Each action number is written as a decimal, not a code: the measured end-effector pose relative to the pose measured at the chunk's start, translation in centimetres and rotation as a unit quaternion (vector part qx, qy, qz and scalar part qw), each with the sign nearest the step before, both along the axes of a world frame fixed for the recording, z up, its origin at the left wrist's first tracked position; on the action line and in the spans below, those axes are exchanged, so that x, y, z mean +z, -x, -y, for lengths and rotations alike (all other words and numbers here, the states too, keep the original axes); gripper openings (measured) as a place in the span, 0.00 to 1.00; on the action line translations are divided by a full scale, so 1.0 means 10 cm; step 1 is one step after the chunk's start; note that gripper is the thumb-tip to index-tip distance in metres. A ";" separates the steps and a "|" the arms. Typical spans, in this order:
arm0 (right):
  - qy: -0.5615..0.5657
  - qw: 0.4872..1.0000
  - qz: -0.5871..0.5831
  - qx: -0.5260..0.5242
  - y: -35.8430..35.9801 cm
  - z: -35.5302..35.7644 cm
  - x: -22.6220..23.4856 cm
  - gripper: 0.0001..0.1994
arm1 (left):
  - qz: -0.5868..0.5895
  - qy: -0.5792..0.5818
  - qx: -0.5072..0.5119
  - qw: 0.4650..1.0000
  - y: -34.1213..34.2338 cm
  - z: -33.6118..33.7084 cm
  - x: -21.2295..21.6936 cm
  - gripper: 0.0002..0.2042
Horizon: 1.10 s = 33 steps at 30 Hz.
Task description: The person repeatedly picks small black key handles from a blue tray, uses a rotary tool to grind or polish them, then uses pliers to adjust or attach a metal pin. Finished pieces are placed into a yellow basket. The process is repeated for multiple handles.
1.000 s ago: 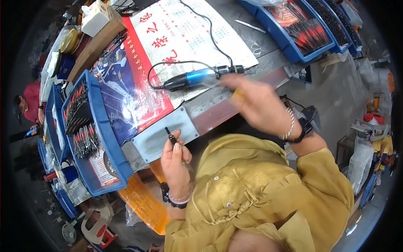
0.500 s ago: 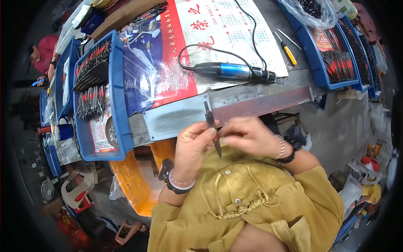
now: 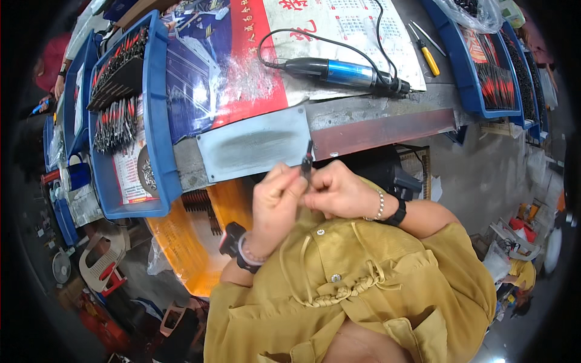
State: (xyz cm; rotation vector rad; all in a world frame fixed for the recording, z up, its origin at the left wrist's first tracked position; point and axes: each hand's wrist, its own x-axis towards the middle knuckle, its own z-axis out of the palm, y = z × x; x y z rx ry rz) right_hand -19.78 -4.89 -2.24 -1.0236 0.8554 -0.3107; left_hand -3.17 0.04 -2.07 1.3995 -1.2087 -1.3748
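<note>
A slim black-and-red drawing compass (image 3: 307,158) stands almost upright between my hands, above my lap and just in front of the bench edge. My left hand (image 3: 277,196) pinches it between thumb and fingers. Close against its right side, my right hand (image 3: 340,190) has its fingers curled together near the lower part. What those right fingers grip is hidden, as is the compass's lower end. A smudged pale metal plate (image 3: 254,145) lies on the bench edge behind my hands.
A corded blue-and-black electric screwdriver (image 3: 351,73) rests on the calendar sheet (image 3: 284,54). Blue bins with black-and-red parts flank it, left (image 3: 160,121) and right (image 3: 466,78). A yellow-handled screwdriver (image 3: 430,62) lies at right. An orange crate (image 3: 187,257) stands below the bench.
My right hand has come in closer to the compass, its fingers now curled tighter. The compass has turned, its lower tip now hidden. The bench has shifted upward in view.
</note>
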 end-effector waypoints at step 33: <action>-0.065 0.997 -0.011 0.032 -0.05 0.03 -0.03 0.16 | 0.018 -0.005 -0.139 0.990 -0.30 0.16 -0.02 0.10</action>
